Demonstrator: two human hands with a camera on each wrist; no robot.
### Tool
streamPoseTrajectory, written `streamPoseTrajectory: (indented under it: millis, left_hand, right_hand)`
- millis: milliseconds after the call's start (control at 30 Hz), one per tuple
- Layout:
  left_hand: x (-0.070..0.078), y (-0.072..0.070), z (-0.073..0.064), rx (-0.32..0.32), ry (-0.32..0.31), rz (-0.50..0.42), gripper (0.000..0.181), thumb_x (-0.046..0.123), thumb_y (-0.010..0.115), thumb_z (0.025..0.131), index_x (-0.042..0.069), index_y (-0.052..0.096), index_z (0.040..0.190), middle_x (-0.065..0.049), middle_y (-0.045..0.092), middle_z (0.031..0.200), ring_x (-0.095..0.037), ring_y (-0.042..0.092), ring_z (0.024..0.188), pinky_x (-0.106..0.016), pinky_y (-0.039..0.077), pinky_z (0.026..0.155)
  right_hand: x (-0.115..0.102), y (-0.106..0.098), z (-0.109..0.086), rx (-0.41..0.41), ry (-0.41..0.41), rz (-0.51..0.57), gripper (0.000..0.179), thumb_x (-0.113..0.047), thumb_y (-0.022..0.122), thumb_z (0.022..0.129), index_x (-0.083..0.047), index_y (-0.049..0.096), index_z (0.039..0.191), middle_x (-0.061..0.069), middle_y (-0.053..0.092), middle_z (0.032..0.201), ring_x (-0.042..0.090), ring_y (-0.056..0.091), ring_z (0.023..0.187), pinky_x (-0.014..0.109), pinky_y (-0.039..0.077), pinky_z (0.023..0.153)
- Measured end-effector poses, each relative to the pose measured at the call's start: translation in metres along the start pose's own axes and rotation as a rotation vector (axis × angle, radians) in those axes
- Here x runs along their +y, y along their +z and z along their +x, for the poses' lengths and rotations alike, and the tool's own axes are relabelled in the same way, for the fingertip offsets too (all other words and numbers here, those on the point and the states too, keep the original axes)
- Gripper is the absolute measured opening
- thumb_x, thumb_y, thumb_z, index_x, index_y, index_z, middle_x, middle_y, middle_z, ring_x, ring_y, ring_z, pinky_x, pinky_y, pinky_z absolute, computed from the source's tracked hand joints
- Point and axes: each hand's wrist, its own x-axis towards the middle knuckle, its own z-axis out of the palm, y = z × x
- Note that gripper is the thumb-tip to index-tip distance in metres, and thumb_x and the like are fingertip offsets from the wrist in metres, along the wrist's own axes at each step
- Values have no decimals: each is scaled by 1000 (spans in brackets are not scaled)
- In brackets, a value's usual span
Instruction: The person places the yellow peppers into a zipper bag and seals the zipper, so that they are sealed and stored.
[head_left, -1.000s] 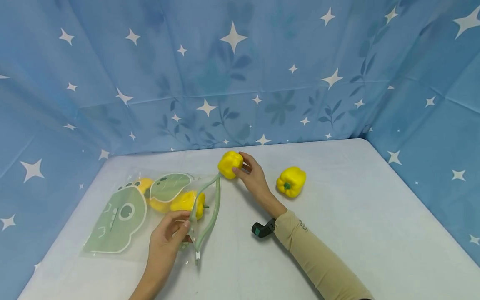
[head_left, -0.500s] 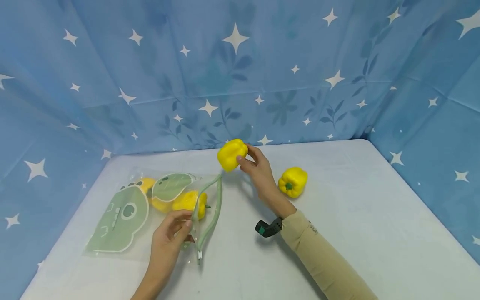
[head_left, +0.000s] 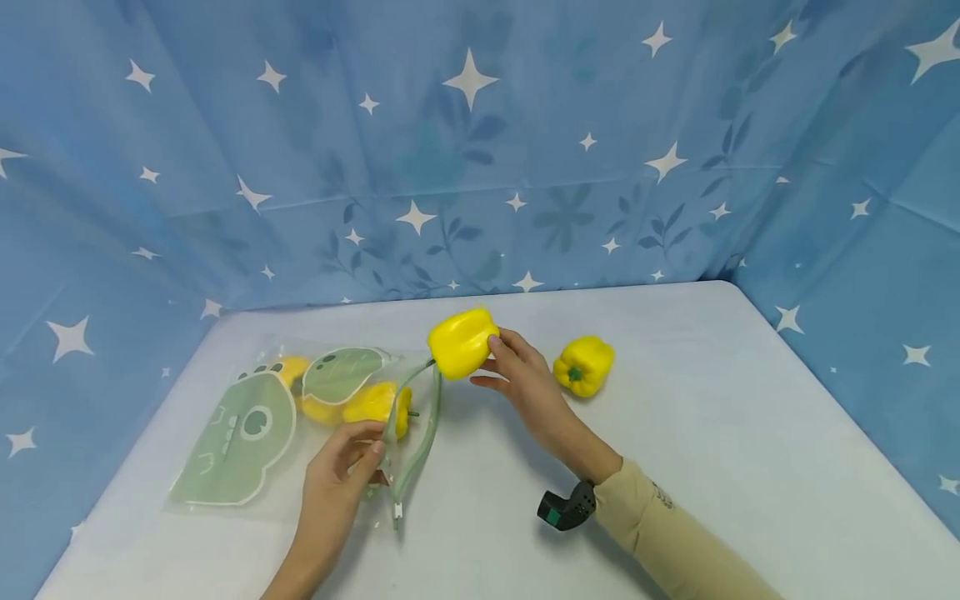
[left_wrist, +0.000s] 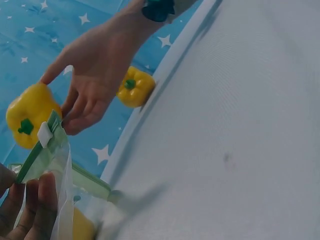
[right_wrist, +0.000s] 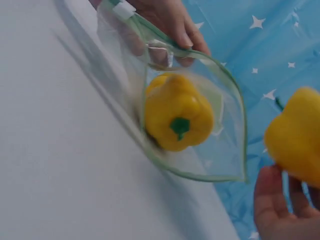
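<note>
A clear zip bag [head_left: 240, 450] with green cartoon prints lies at the left of the table, its mouth spread toward the right. My left hand [head_left: 341, 475] pinches the near edge of that mouth, close to the white slider [left_wrist: 44, 134]. Inside the bag are yellow bell peppers; the one nearest the opening [right_wrist: 179, 112] has its green stem toward the mouth. My right hand [head_left: 528, 392] holds another yellow bell pepper [head_left: 462, 343] above the table, by the far corner of the mouth, stem pointing left toward the bag.
One more yellow bell pepper [head_left: 584, 367] lies on the white table [head_left: 712, 433], right of my right hand. A black wrist device [head_left: 567, 506] is on my right wrist. A blue curtain with white stars [head_left: 480, 150] stands behind the table and along both sides.
My right hand raised its bell pepper, then lowered it nearer the bag mouth, turning it so the stem points left. My left hand stays on the bag edge.
</note>
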Motion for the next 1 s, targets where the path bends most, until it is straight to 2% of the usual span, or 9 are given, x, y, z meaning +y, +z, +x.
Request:
streamPoseTrajectory:
  millis: [100, 200, 333, 500, 633, 800, 900, 1000]
  left_hand:
    - [-2, -2, 0, -4, -10, -3, 23, 8, 66, 102, 5, 65, 125, 3, 71, 108, -10, 68, 82, -29, 64, 67]
    - [-4, -3, -1, -11, -22, -7, 23, 8, 66, 102, 5, 65, 125, 3, 71, 108, -10, 69, 84, -30, 64, 68]
    - [-6, -3, -3, -15, -23, -20, 23, 7, 65, 102, 4, 65, 125, 3, 71, 108, -10, 69, 83, -30, 64, 68]
    - [-5, -3, -4, -14, -33, -21, 23, 7, 65, 102, 4, 65, 125, 4, 70, 112, -12, 70, 88, -30, 65, 69]
    - [-2, -5, -4, -10, -34, -8, 22, 8, 65, 102, 5, 65, 124, 3, 71, 111, -12, 69, 87, -30, 64, 68]
    - [4, -7, -2, -9, -9, -7, 22, 11, 65, 103, 6, 65, 125, 0, 70, 108, -14, 69, 82, -30, 64, 68]
    - [6, -7, -1, -3, -7, -6, 22, 11, 65, 103, 7, 65, 124, -2, 70, 106, -15, 69, 81, -30, 64, 68]
    - [6, -7, 0, 1, 3, -4, 22, 11, 65, 103, 7, 65, 125, -3, 70, 105, -16, 69, 79, -30, 64, 68]
  right_hand:
    - [13, -3, -5, -90, 1, 69, 41, -38, 45, 112, -11, 49, 143, 1, 59, 130, 21, 63, 117, 37, 59, 103]
    - [26, -9, -8, -195, 22, 129, 42, -35, 36, 114, -13, 48, 147, -3, 59, 136, 18, 63, 116, 37, 57, 102]
    - [38, -18, -13, -300, 103, 219, 47, -38, 31, 114, -17, 43, 155, -3, 54, 146, 19, 57, 123, 39, 54, 105]
    - [48, -23, -14, -384, 193, 310, 52, -41, 31, 113, -15, 32, 159, 0, 49, 148, 20, 51, 126, 39, 51, 104]
    - [49, -24, -13, -430, 230, 299, 54, -44, 33, 112, -14, 31, 158, 1, 49, 144, 19, 51, 123, 37, 52, 101]
    - [46, -24, -10, -431, 218, 272, 49, -44, 33, 112, -15, 39, 151, 1, 52, 135, 20, 52, 116, 34, 53, 96]
    - [45, -26, -8, -452, 213, 246, 44, -41, 32, 113, -17, 47, 147, -1, 56, 135, 17, 53, 118, 34, 52, 100]
    - [43, -30, -5, -487, 188, 175, 44, -37, 32, 113, -16, 52, 146, -2, 59, 137, 16, 55, 122, 34, 51, 105]
